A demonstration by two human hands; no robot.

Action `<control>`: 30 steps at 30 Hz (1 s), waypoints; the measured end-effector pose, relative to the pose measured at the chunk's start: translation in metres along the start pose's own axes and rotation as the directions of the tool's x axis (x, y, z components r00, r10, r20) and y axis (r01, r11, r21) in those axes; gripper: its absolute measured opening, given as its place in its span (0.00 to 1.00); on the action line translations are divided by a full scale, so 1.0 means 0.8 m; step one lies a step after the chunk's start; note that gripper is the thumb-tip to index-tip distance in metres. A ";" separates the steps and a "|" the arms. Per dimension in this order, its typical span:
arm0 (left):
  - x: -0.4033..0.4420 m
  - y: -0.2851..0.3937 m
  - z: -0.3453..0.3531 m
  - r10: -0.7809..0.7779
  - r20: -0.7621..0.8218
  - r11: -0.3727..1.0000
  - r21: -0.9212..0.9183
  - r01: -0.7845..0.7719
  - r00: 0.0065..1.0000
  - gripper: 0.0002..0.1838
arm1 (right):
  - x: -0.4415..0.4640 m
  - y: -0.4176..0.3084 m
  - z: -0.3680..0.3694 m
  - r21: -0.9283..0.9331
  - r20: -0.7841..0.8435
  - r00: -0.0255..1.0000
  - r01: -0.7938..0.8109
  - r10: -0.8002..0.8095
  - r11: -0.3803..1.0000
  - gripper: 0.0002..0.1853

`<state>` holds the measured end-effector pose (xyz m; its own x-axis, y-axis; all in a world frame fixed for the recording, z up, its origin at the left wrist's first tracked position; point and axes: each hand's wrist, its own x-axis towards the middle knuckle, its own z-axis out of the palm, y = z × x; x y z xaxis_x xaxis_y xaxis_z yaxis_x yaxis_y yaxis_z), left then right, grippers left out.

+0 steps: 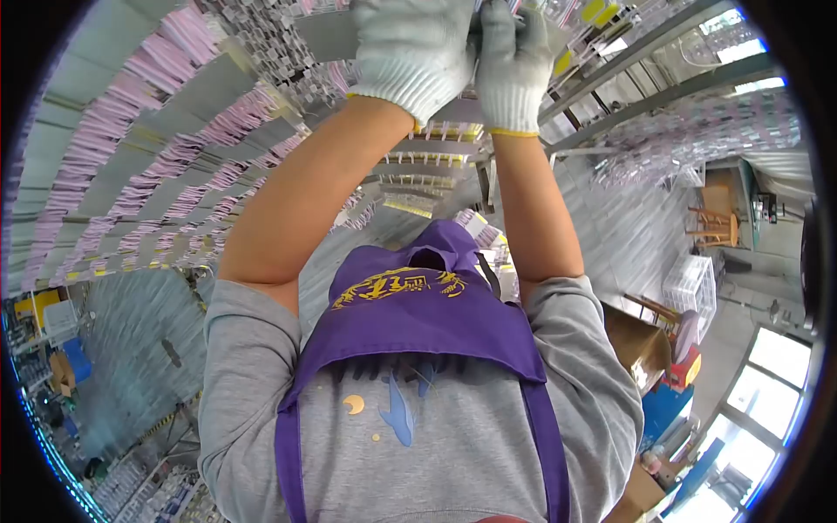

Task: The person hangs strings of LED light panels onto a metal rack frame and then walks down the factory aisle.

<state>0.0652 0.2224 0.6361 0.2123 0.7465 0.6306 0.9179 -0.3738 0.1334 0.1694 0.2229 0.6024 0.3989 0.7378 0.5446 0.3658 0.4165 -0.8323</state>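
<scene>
Both my hands wear white knit gloves with yellow-edged cuffs and are raised close together at the top edge of the view. My left hand (414,54) shows its back, with the fingers curled away and partly cut off. My right hand (513,65) is closed, thumb and fingers pressed together. Something dark lies between the hands, too hidden to name. Rows of small grey and clear pieces (288,61) hang just left of my left hand. Yellow and pink tags (597,13) show beside my right hand.
Long rows of pink strips (105,131) hang along the left. Metal rails (645,78) run at upper right, above a rack of clear hanging pieces (697,131). White crates (689,283), a wooden stool (717,227) and a cardboard box (635,340) stand on the right.
</scene>
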 end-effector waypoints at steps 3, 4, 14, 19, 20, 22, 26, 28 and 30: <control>0.004 0.004 0.011 0.063 -0.148 0.995 0.087 -0.050 0.987 0.05 | 0.005 0.000 0.003 -0.222 -0.062 0.993 0.086 -0.102 0.971 0.19; 0.005 0.002 0.014 0.095 -0.225 0.988 0.142 -0.064 0.970 0.03 | 0.004 0.004 0.005 -0.256 -0.068 0.984 0.140 -0.162 0.957 0.19; 0.005 -0.010 0.024 -0.023 -0.064 0.983 0.180 0.034 0.998 0.07 | 0.005 0.003 0.009 -0.436 0.073 0.971 0.238 -0.230 0.868 0.14; 0.002 -0.004 0.000 -0.017 0.031 0.995 0.099 0.014 0.999 0.10 | 0.004 0.004 0.010 -0.333 -0.003 0.975 0.207 -0.220 0.920 0.18; 0.002 -0.001 -0.011 -0.043 0.104 0.994 0.101 0.033 0.994 0.11 | 0.005 0.007 0.008 -0.325 -0.005 0.973 0.218 -0.233 0.920 0.18; -0.001 -0.003 -0.028 -0.022 0.235 1.000 -0.003 0.023 0.972 0.13 | 0.012 0.019 -0.003 0.262 0.102 0.971 -0.236 0.216 0.936 0.21; -0.017 -0.014 -0.049 0.107 0.227 0.988 -0.134 -0.078 0.968 0.16 | 0.016 -0.013 -0.023 0.449 0.351 0.908 -0.377 0.228 0.810 0.28; -0.012 -0.027 -0.044 0.173 0.279 0.970 -0.213 -0.115 0.945 0.19 | 0.001 -0.007 -0.041 0.085 0.262 0.960 -0.127 0.101 0.988 0.18; -0.019 -0.027 -0.047 0.146 0.161 0.983 -0.134 -0.125 0.976 0.17 | -0.030 -0.041 -0.043 -0.082 0.050 0.968 0.251 -0.248 0.964 0.15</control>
<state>0.0298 0.1986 0.6522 0.3952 0.7629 0.5117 0.8309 -0.5344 0.1551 0.1768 0.1732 0.6198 0.2533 0.6373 0.7278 0.5220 0.5433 -0.6575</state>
